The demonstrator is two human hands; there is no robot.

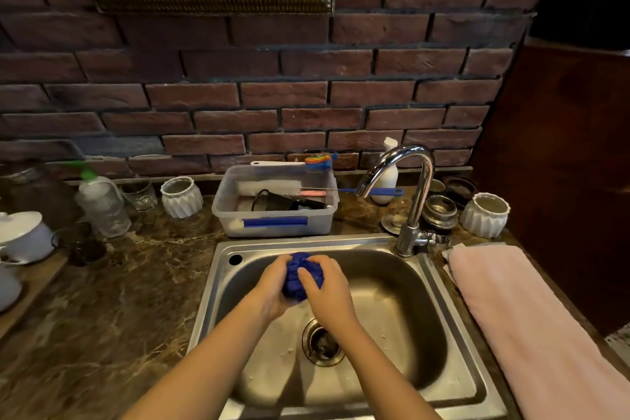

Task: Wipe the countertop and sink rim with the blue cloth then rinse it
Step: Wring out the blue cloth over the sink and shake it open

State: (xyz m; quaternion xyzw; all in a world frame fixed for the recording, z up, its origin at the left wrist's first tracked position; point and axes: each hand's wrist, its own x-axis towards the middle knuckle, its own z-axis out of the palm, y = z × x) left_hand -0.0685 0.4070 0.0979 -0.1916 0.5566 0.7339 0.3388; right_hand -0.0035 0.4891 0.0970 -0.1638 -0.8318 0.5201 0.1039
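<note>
cloth (301, 278) balled up, gripped by left hand (272, 286) and right hand (329, 290) over sink (211, 283) | no water seen from tap (414, 187) | probably best wrung with opposite twists, kept low

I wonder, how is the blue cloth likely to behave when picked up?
Bunched into a ball between the left hand and right hand, the blue cloth is probably soft and floppy. Held over the sink, it may be wet, so somewhat heavier and drippy.
</note>
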